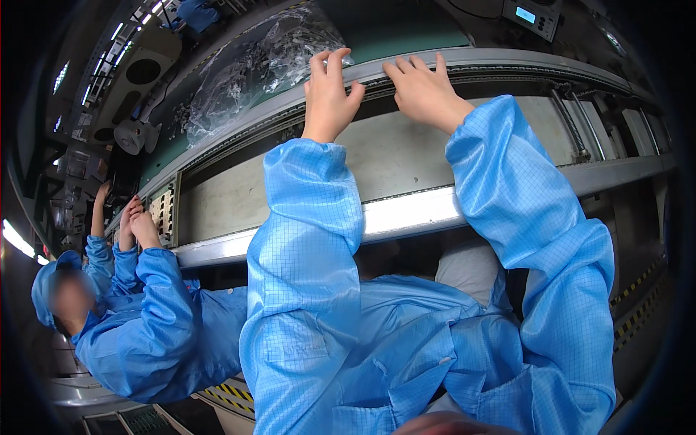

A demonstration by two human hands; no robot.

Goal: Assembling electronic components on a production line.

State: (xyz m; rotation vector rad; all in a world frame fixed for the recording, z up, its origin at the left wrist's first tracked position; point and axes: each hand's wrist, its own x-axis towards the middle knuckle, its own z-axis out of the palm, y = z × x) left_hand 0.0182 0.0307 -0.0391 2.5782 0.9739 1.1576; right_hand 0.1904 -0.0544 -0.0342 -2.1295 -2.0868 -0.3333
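Note:
My left hand [330, 105] reaches over the conveyor, its fingers stretched out and apart. Its fingertips are at the far metal rail [507, 58], beside a clear plastic bag [250, 76] of small parts. Just to the right is my right hand [428, 98], palm down with fingers spread, its fingertips at the same rail. No object shows in either hand. Below my wrists lies the pale conveyor bed [391, 163], with a chain running along the rail. Whether the left fingertips touch the bag I cannot tell.
A bright near rail [413, 212] crosses beneath my forearms. At the left a co-worker [159, 319] in blue works by a plate with several small parts [164, 215]. A white fan [134, 136] stands beyond. At the far right is a device with a lit screen [526, 14].

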